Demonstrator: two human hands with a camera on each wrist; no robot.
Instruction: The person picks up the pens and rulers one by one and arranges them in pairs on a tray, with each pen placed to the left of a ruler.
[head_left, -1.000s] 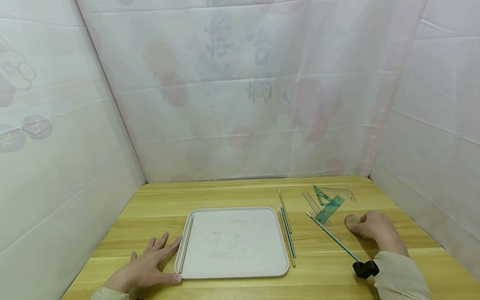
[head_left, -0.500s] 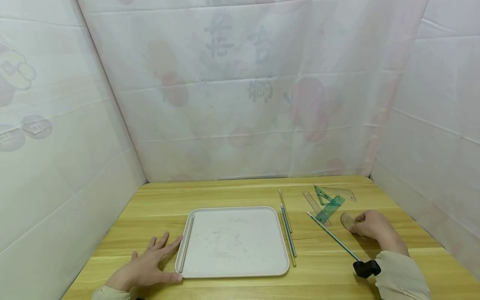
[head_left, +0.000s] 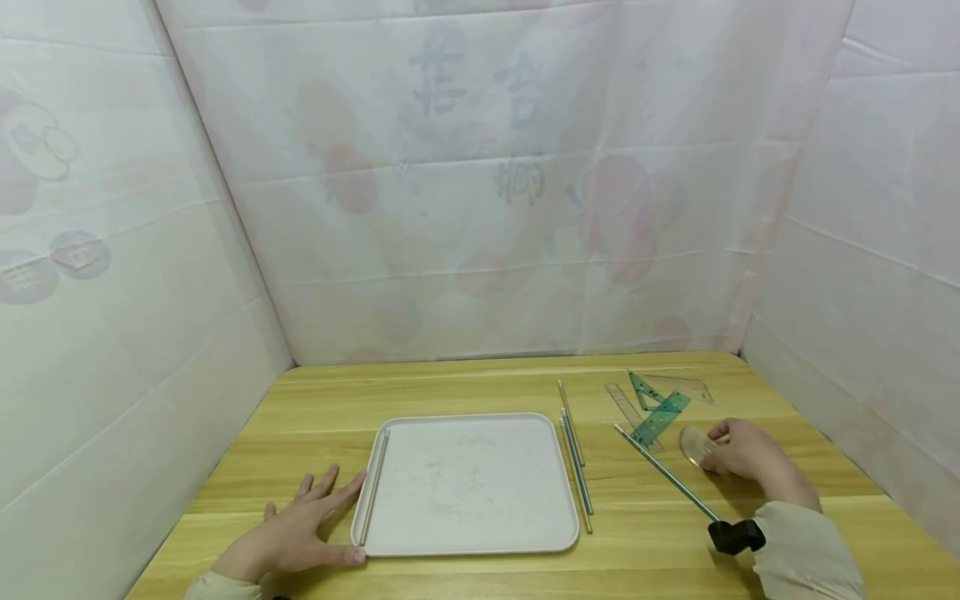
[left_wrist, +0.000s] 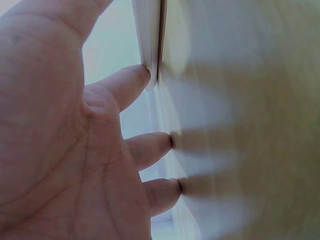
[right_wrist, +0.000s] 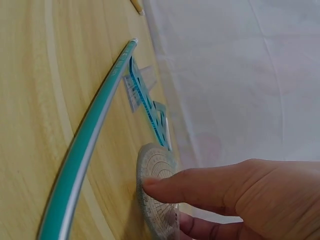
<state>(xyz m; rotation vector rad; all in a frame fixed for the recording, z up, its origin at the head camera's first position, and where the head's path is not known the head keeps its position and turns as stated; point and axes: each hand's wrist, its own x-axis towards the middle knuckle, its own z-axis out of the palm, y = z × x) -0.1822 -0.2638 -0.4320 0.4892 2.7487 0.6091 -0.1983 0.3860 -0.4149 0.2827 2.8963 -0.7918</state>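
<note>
1. Our right hand [head_left: 753,454] had a clear protractor [head_left: 694,446] pinched: thumb flat on its marked face, other fingers behind, closed down to its thickness.
2. We saw the protractor tilted at the right side of the table [head_left: 450,387], well apart from the tray [head_left: 472,483]. Couldn't tell if its lower edge touched the wood.
3. Our left hand [head_left: 292,533] gripped nothing: fingers spread wide and near straight, thumb at the tray's near left corner, index fingertip at its left rim. Left wrist view showed two more fingertips down at the table.
4. Inside the tray we had one pencil [head_left: 375,487], lying along the left edge.
5. Just beyond the protractor: a green ruler [head_left: 660,418] overlapping a clear ruler [head_left: 623,404], a green set square [head_left: 652,393] meeting the green ruler, and a clear set square [head_left: 701,390] behind.
6. We had a green pencil [head_left: 667,472] lying diagonally, far end by the rulers, near end at the black wrist piece [head_left: 735,537]; contact there unclear.
7. More pencils [head_left: 577,467] lay bunched lengthwise along the tray's right side, green and gold.
8. Pale printed fabric [head_left: 465,317] walled the table at back and sides.
</note>
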